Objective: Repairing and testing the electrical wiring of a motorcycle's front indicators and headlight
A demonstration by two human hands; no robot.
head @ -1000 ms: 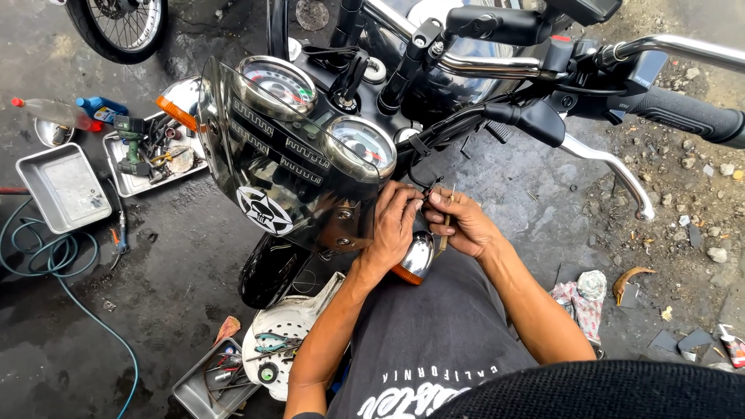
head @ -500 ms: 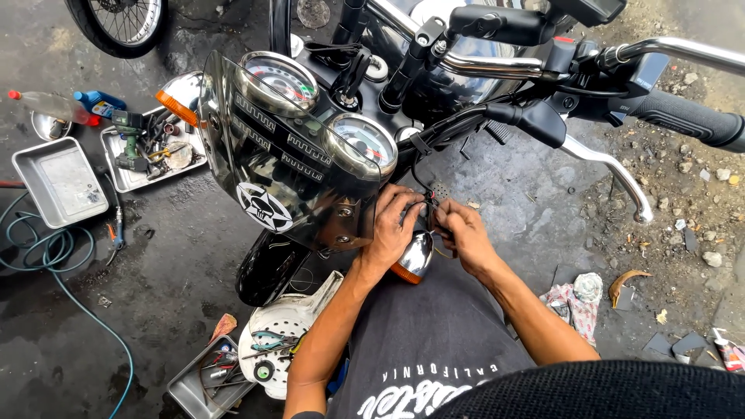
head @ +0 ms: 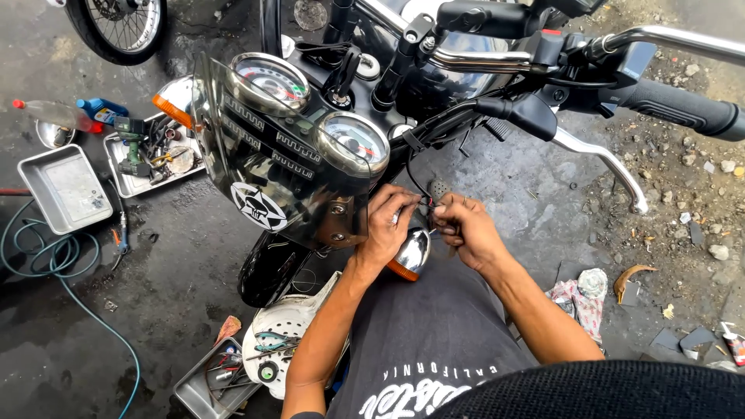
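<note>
Below the twin gauges (head: 310, 109): both hands pinch thin wires (head: 423, 203).
Left hand (head: 388, 225), right hand (head: 466, 229) grips closed beside chrome indicator (head: 410, 252); windscreen (head: 264, 178) left; metal trays (head: 66, 190) on wet concrete floor (head: 155, 295).

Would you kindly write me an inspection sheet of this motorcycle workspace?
Surface: wet dark concrete floor, gravel at right.
Job's things: thin wires pinched between both hands, beside a chrome turn signal below the twin gauges.
Clutter: three metal trays, pliers, rag, bottles.
Grippers: left hand and right hand close together at the wires.
Cables: green hose coiled on the floor.
Surroundings: another wheel top left.
</note>
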